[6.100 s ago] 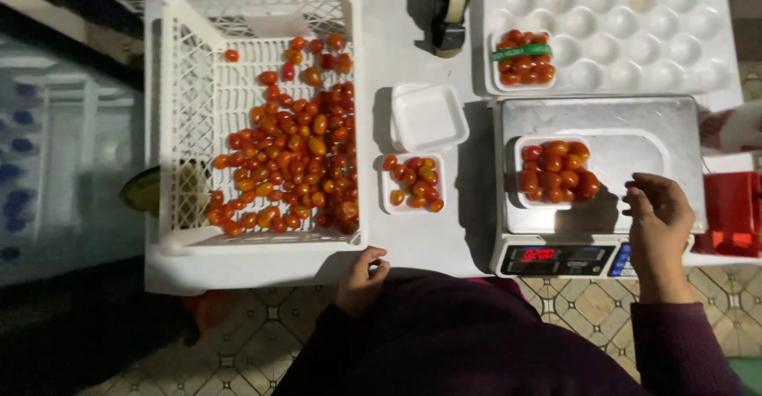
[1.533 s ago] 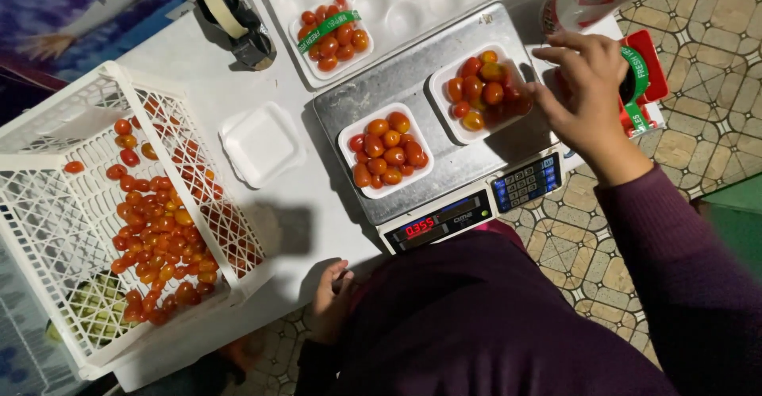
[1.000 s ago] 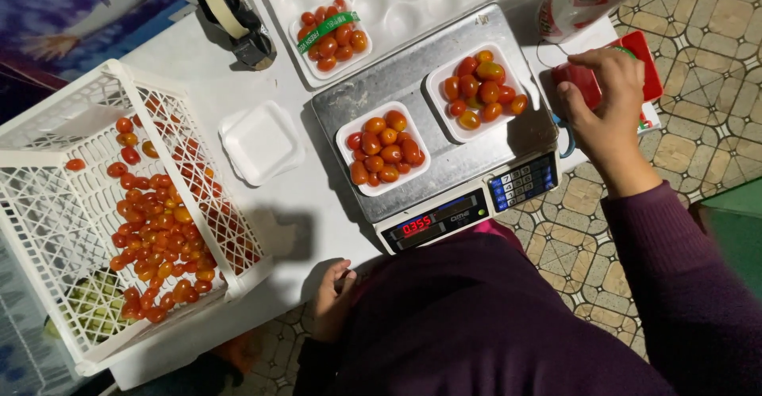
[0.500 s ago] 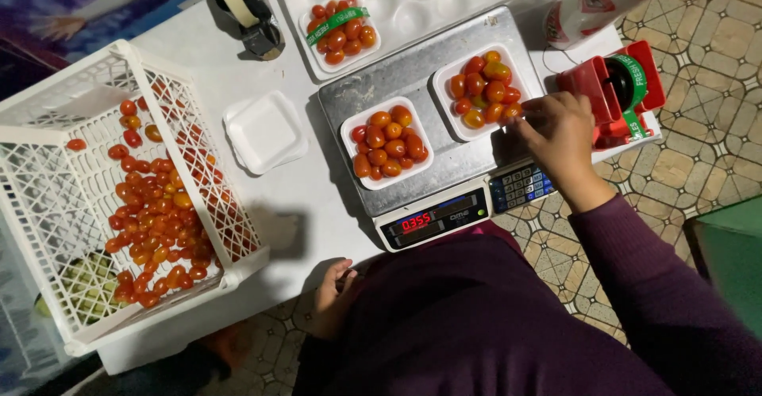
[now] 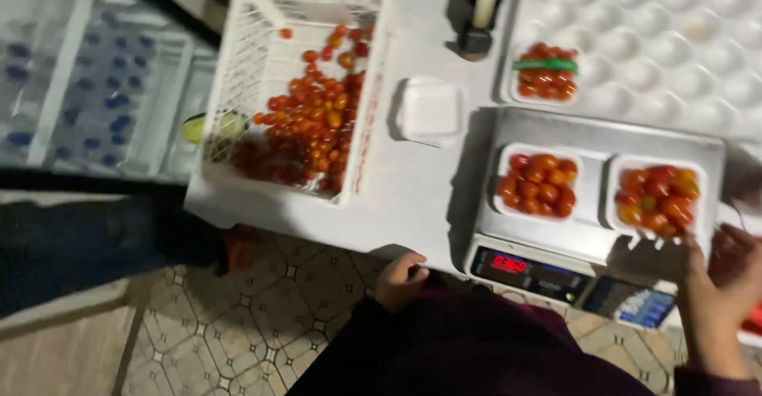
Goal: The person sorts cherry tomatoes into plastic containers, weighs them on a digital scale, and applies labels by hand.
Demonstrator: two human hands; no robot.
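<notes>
Two hands frame the scale (image 5: 595, 237). Right hand (image 5: 718, 285), fingers loosely curled and holding nothing visible, sits at the scale's front right corner just below the right tomato tray (image 5: 657, 201). Left hand (image 5: 401, 279), curled, rests on the counter (image 5: 413, 198) edge. Left tomato tray (image 5: 538, 182) lies beside. White crate (image 5: 305, 86) of tomatoes stands further left.
</notes>
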